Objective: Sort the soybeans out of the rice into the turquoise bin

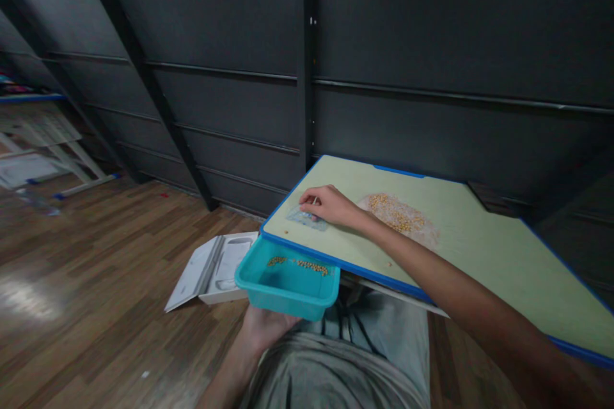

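Note:
My left hand (269,327) supports a teal plastic tub (291,300) from below, its fingers mostly hidden under the base. Inside the tub, yellow-brown beans or kernels (311,266) lie along the side nearest the table. Over the table's left part, my right hand (326,204) has its fingers bent and drawn together above a small clear packet or sheet with bluish marks (298,217). Whatever is in the fingertips is too small to make out. Beside the right wrist spreads a heap of yellow beans or kernels (398,214) mixed with pale grains.
The pale green tabletop (499,262) has a blue edge; a stray bean (286,231) lies near it. An open white box (225,268) is on the wooden floor (119,307) left of the tub. A dark panelled wall (230,102) stands behind. Another table (43,128) is far left.

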`<state>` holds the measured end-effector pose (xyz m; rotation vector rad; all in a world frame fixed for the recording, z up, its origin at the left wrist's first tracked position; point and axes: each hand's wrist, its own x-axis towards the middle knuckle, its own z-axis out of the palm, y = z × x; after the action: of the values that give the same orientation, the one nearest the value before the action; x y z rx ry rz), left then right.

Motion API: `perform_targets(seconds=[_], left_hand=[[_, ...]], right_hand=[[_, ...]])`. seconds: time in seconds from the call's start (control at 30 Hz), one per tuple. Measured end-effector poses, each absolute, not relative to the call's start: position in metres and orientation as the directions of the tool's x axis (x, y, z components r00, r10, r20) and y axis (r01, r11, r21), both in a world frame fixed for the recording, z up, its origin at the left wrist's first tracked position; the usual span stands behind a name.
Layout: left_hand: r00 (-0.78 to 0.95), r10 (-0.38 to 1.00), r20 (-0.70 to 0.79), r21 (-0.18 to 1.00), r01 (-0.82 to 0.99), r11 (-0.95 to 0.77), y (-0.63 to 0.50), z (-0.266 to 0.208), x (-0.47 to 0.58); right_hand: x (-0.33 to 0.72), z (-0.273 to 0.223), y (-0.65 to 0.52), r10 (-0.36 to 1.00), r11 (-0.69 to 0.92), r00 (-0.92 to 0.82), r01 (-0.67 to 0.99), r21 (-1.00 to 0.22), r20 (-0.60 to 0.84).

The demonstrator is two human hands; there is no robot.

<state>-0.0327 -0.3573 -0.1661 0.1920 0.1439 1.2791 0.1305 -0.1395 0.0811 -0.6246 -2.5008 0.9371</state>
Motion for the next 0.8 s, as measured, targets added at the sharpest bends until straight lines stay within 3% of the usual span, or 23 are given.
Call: perform_targets(seconds=[0.17,0.33,0.53,0.63,0.8], left_hand=[[0.225,0.97,-0.089,0.182,-0.954,0.238,-0.359,-0.163,-0.039],[0.172,0.97,-0.173,0.215,-0.954,0.207,-0.36,-0.161,-0.037],[0.181,0.974,-0.138,0.155,-0.967,0.202,-0.36,-0.172,-0.022],[0.217,0.969,-0.117,0.172,-0.957,0.235,-0.361,-0.168,0.004],[0.3,0.954,-0.011,0.22,-0.93,0.295,-0.367,-0.148,0.064]], right_hand=[[0.121,0.076,-0.152,0.421,0.613,-0.898,0.176,-0.771,0.13],[0.142,0.082,-0.148,0.451,0.671,-0.88,0.223,-0.707,0.151],[0.205,0.095,-0.13,0.465,0.722,-0.86,0.231,-0.652,0.211],[0.241,0.095,-0.115,0.55,0.673,-0.782,0.209,-0.71,0.292],[0.299,0.092,-0.089,0.638,0.693,-0.68,0.301,-0.656,0.362]])
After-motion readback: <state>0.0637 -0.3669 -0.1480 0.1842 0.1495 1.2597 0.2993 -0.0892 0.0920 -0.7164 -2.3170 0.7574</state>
